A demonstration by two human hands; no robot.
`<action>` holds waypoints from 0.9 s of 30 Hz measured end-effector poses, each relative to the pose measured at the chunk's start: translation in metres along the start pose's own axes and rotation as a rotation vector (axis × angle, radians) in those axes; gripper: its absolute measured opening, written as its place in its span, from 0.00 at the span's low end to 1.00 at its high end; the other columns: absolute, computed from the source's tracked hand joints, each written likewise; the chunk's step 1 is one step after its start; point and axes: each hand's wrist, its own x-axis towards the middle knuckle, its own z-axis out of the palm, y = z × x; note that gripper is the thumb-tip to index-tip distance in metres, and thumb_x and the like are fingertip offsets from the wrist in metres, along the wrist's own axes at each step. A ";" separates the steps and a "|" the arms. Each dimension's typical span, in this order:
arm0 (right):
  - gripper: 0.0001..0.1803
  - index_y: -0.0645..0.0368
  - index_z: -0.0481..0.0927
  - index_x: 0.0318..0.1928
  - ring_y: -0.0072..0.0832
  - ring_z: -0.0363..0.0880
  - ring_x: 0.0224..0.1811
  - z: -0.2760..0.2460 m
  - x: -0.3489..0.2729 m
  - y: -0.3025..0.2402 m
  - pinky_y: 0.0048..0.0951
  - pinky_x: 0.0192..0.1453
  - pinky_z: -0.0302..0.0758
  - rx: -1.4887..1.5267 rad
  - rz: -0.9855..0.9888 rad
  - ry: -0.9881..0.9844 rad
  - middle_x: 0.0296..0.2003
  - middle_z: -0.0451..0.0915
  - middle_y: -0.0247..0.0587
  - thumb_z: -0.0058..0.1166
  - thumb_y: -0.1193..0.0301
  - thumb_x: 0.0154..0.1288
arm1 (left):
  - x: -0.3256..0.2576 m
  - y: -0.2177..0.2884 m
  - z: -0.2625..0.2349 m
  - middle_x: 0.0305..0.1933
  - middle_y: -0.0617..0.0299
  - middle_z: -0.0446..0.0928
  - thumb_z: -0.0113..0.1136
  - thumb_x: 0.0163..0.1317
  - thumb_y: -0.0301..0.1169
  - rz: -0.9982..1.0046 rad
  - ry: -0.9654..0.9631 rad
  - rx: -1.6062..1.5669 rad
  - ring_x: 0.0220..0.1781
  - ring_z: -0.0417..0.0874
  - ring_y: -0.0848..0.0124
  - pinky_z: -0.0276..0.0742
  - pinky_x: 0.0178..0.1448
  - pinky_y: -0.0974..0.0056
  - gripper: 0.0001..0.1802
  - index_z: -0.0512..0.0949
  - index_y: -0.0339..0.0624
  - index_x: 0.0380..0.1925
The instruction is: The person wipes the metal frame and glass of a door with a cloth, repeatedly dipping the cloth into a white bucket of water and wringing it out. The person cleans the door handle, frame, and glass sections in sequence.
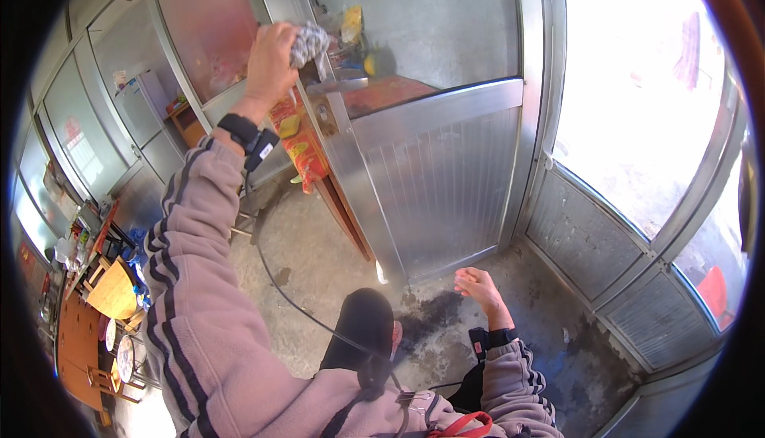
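Observation:
My left hand (271, 62) is raised at the upper left, its fingers wrapped round a crumpled grey-and-white cloth (309, 45). The cloth is at the upright edge of a metal-framed door (437, 109), beside its glass pane (422, 23); whether it touches the frame is hard to tell. Below it, a lock (323, 113) is set in the door's edge. Low in front of the door's ribbed lower panel (442, 191), my right hand (478, 286) hangs with its fingers curled in and nothing visible in them.
Behind the door's edge stands a table with a red patterned cover (307, 159). Dark wet patches mark the concrete floor (430, 318). A bright opening (629, 95) lies to the right. At the far left are a wooden chair (113, 288) and stools (126, 357). A black cable (275, 282) hangs from my left wrist.

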 end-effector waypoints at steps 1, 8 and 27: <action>0.20 0.64 0.86 0.60 0.23 0.89 0.45 0.001 -0.001 0.001 0.26 0.48 0.82 -0.002 0.003 -0.005 0.46 0.90 0.33 0.71 0.63 0.77 | -0.010 0.002 0.001 0.57 0.54 0.81 0.70 0.54 0.20 -0.056 -0.056 -0.002 0.60 0.81 0.45 0.80 0.65 0.47 0.27 0.82 0.43 0.57; 0.21 0.64 0.86 0.61 0.22 0.89 0.45 -0.002 -0.008 0.004 0.26 0.47 0.82 -0.073 0.069 0.044 0.47 0.90 0.33 0.70 0.63 0.77 | -0.036 -0.014 0.000 0.53 0.51 0.80 0.69 0.53 0.21 -0.076 -0.124 -0.059 0.57 0.81 0.43 0.80 0.63 0.45 0.26 0.81 0.40 0.55; 0.23 0.66 0.84 0.65 0.26 0.90 0.48 -0.016 -0.042 -0.009 0.26 0.49 0.83 -0.102 0.056 0.069 0.54 0.89 0.38 0.68 0.63 0.80 | 0.006 0.018 -0.051 0.55 0.54 0.81 0.71 0.55 0.21 -0.183 0.081 0.058 0.59 0.81 0.47 0.81 0.64 0.47 0.28 0.81 0.43 0.58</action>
